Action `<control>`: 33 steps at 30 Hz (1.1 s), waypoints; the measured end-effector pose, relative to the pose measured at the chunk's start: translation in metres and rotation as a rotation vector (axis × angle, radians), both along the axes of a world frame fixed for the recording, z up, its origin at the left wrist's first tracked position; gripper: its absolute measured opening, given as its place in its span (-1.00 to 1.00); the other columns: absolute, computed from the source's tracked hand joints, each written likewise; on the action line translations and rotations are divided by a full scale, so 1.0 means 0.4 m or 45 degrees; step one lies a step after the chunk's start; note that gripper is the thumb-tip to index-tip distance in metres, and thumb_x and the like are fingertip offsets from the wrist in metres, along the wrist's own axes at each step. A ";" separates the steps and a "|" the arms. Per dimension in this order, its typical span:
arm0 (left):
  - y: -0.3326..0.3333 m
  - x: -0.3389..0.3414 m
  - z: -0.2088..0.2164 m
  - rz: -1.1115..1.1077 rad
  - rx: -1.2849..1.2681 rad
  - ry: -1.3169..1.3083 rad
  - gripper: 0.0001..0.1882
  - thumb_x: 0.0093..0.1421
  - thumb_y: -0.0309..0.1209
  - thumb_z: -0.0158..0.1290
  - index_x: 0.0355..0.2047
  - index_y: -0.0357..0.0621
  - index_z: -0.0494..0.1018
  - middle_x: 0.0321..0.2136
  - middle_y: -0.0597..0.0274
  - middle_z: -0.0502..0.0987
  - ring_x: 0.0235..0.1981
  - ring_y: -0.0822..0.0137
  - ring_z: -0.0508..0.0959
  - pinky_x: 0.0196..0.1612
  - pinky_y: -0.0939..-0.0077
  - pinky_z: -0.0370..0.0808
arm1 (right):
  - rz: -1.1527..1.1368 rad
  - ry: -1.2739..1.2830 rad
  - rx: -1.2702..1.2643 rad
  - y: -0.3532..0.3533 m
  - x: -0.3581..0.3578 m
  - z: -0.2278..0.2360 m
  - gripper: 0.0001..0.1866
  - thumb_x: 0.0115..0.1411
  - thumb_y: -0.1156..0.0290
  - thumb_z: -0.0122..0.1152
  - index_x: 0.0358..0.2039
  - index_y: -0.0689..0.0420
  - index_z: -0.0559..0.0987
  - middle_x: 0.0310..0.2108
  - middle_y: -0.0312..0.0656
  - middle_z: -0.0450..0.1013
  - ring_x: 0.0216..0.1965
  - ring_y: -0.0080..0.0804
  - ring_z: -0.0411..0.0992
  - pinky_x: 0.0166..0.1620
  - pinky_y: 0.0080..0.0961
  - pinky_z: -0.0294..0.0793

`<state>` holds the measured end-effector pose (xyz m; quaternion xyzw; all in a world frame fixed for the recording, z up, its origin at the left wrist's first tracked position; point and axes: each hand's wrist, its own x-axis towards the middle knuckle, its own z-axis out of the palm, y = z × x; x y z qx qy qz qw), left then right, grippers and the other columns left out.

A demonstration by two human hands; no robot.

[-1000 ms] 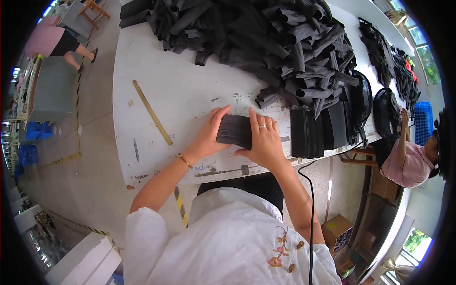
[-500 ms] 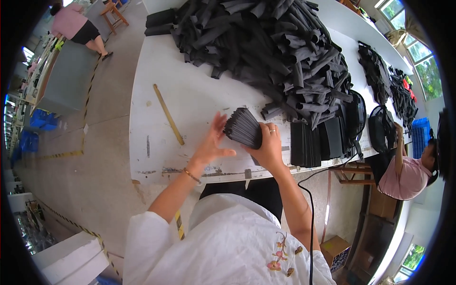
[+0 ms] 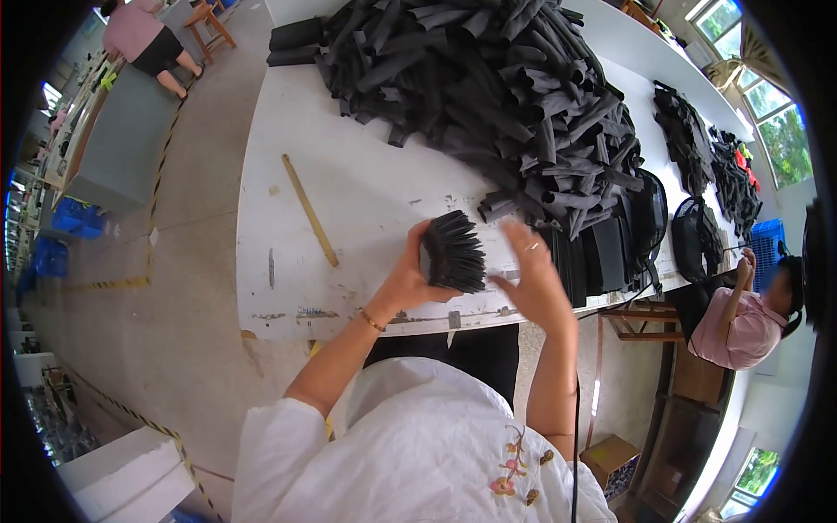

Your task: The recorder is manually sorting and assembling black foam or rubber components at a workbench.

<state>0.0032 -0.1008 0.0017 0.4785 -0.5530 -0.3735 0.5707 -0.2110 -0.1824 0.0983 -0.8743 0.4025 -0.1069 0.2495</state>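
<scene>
A thick bundle of black fabric pieces (image 3: 457, 253) is gripped in my left hand (image 3: 410, 276), its layered edges fanning toward the right. The hand holds it just above the white table (image 3: 349, 200), near the front edge. My right hand (image 3: 534, 277) is off the bundle on its right side, fingers apart, slightly blurred and holding nothing. Beyond both hands a large heap of black fabric pieces (image 3: 488, 96), many curled into tubes, covers the far part of the table. Neat stacks of black pieces (image 3: 605, 257) stand right of my right hand, which partly hides them.
A yellowish wooden strip (image 3: 309, 209) lies on the table at left. A black fan (image 3: 649, 222) stands at the right edge, with a dark cable running down beside me. One co-worker (image 3: 741, 322) sits at far right; another person (image 3: 144, 39) stands at upper left.
The bundle has passed from my right hand to my left and turned so its fanned edges face right. My right hand has let go and moved right. The co-worker's hands have shifted from the second fan.
</scene>
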 end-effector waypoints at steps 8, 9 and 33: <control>-0.013 -0.015 -0.017 -0.120 0.083 0.073 0.26 -0.27 -0.28 0.51 0.31 -0.21 -0.11 0.25 0.03 0.15 0.30 0.16 0.16 0.33 0.23 0.11 | 0.132 0.158 -0.325 0.029 0.233 0.057 -0.05 0.20 -0.38 -0.19 0.35 0.15 0.16 0.34 0.04 0.10 0.40 0.06 -0.07 0.36 0.05 -0.18; -0.027 -0.036 -0.011 -0.055 0.009 0.008 0.26 -0.26 -0.27 0.51 0.31 -0.21 -0.12 0.25 0.02 0.15 0.30 0.16 0.17 0.33 0.23 0.12 | 0.140 0.157 -0.329 0.035 0.242 0.049 -0.05 0.20 -0.38 -0.19 0.35 0.15 0.16 0.34 0.04 0.10 0.40 0.06 -0.07 0.36 0.05 -0.18; 0.010 -0.025 -0.030 0.114 0.184 1.650 -0.17 -0.02 -0.28 0.34 0.20 -0.29 0.22 0.09 0.08 0.40 0.10 0.16 0.44 0.22 0.26 0.38 | 0.018 -0.192 0.114 0.039 0.198 -0.054 0.31 -0.29 -0.13 0.55 0.32 0.35 0.07 0.03 0.20 0.36 0.08 0.16 0.33 0.18 -0.14 0.25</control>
